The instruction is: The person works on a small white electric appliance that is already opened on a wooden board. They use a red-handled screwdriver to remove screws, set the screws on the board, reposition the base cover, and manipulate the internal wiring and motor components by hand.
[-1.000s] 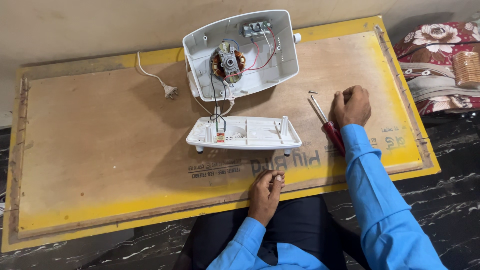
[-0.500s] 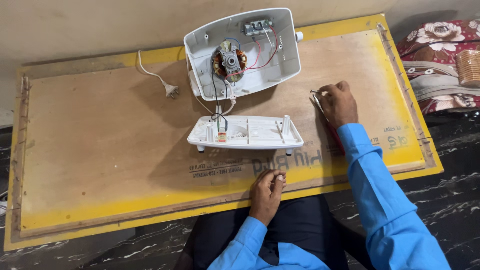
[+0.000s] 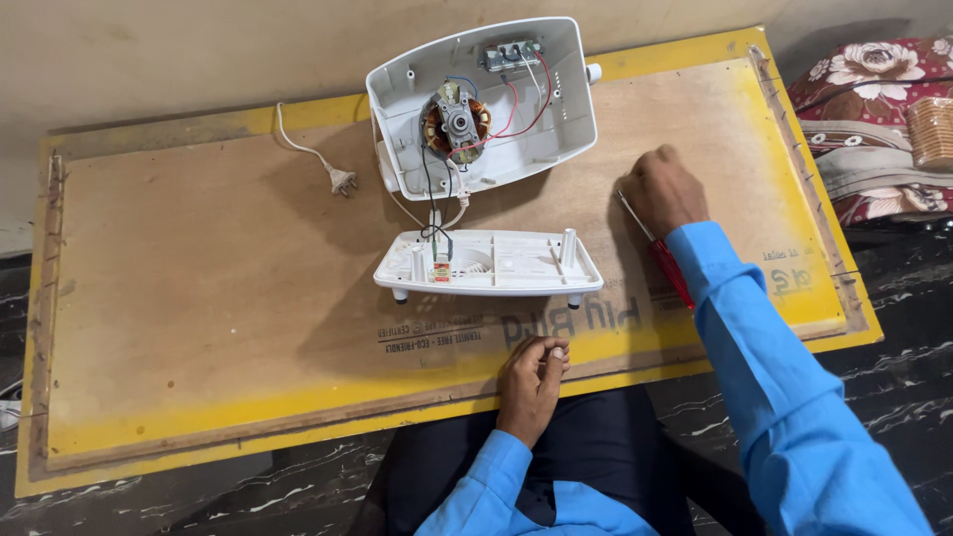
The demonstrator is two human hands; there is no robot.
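Note:
My right hand (image 3: 663, 189) rests knuckles up on the plywood board (image 3: 199, 298), fingers curled down over the tip of a red-handled screwdriver (image 3: 671, 274). The screwdriver lies flat, its handle under my wrist. Whether the fingers grip anything is hidden. My left hand (image 3: 532, 381) sits at the board's near edge, fingers curled against the thumb, with nothing visible in it. Between the hands lies a white plastic base plate (image 3: 496, 264). Wires join it to the opened white appliance housing (image 3: 556, 109) behind, whose motor (image 3: 457, 123) is exposed.
A white cord with a plug (image 3: 342, 181) trails left of the housing. The board has a yellow border (image 3: 248, 437) and lies on a dark marbled floor (image 3: 248, 496). Patterned cushions (image 3: 874, 129) lie at the right.
My right hand has slid up and left along the screwdriver, from beside the handle to over its tip. The left hand and the appliance parts have stayed put.

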